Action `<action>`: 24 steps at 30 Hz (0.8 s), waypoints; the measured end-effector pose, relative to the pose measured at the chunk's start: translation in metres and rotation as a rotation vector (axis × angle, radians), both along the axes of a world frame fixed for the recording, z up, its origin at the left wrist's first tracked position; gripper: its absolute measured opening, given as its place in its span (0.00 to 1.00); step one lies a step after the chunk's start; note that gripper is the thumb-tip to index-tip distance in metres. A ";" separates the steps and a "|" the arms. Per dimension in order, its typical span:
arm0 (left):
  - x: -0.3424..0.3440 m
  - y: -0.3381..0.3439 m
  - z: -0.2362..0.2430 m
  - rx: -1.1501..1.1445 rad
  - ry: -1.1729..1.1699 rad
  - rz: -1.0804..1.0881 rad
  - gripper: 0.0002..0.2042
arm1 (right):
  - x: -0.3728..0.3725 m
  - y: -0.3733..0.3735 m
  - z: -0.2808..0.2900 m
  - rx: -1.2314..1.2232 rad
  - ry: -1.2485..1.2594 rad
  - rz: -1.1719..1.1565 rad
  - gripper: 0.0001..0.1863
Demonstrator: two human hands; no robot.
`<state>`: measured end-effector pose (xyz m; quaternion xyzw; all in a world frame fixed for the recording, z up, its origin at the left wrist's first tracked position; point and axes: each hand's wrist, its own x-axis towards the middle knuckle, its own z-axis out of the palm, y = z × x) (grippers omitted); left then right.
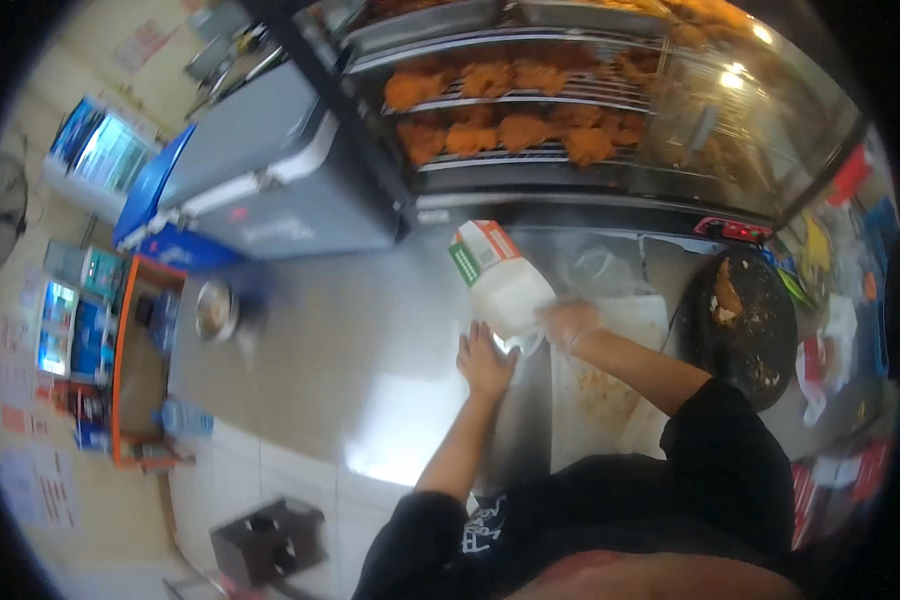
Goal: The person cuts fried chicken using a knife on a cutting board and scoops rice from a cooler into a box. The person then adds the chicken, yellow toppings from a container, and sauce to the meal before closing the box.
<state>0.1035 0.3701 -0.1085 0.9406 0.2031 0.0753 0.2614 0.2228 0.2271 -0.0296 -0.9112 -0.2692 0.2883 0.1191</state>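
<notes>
A white food carton (511, 296) with orange and green printing at its far end lies tilted over the metal counter, in front of a heated display cabinet. My left hand (487, 364) is at the carton's near end, fingers spread apart; whether they touch it is unclear. On my right hand (573, 327) there is a clear plastic glove. Its fingers are against the carton's right near edge, but they are blurred, so their grip does not show. A white cutting board (602, 395) scattered with crumbs lies below the right forearm.
Fried chicken pieces (525, 130) fill the racks of the glass cabinet (570, 203). To the right is a round black board (745, 350) bearing a fried piece and scraps. A clear plastic bag (598, 268) lies beyond my right hand. Leftward stand a grey cooler box (280, 200) and a metal bowl (215, 310).
</notes>
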 end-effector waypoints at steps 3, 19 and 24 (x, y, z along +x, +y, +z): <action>0.007 -0.006 0.019 -0.054 0.036 -0.049 0.40 | 0.006 -0.013 -0.005 -0.095 0.146 -0.195 0.23; 0.007 0.041 0.040 -0.084 0.104 -0.164 0.42 | 0.131 0.041 0.339 0.020 -1.167 -0.619 0.14; 0.027 0.095 0.074 -0.061 -0.237 -0.144 0.34 | 0.123 0.027 0.353 -0.052 -1.050 -0.451 0.14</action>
